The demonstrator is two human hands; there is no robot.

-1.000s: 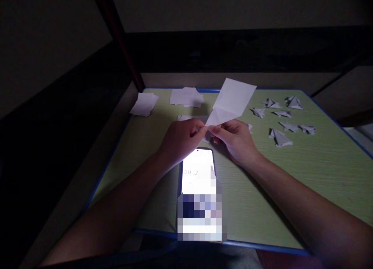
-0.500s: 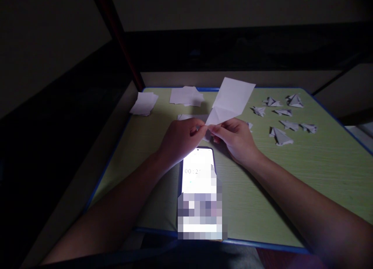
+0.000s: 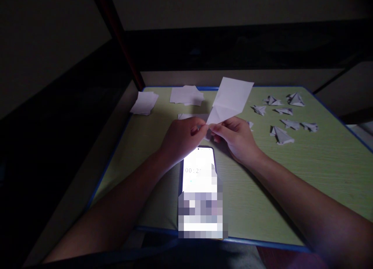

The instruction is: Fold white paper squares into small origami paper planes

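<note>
A creased white sheet of paper (image 3: 233,96) rises at a slant above the middle of the table, its lower corner narrowed to a point. My left hand (image 3: 185,138) pinches that point between thumb and forefinger. Right beside it, my right hand (image 3: 236,138) is closed, thumb and forefinger at the same lower corner of the paper. The two thumbs nearly meet. Behind my hands lies another white paper (image 3: 189,116), partly hidden by them. A lit phone (image 3: 199,160) lies just below my hands, showing a timer; its lower part is pixelated.
Several folded paper figures (image 3: 281,136) lie on the right of the green table (image 3: 320,175). At the back left are one stack of white paper (image 3: 145,103) and, nearer the middle, another paper stack (image 3: 186,95). A blue edge rims the table; the room around is dark.
The paper in my hands has shifted very slightly to the left. My hands keep the same pinch, and the view has moved a little.
</note>
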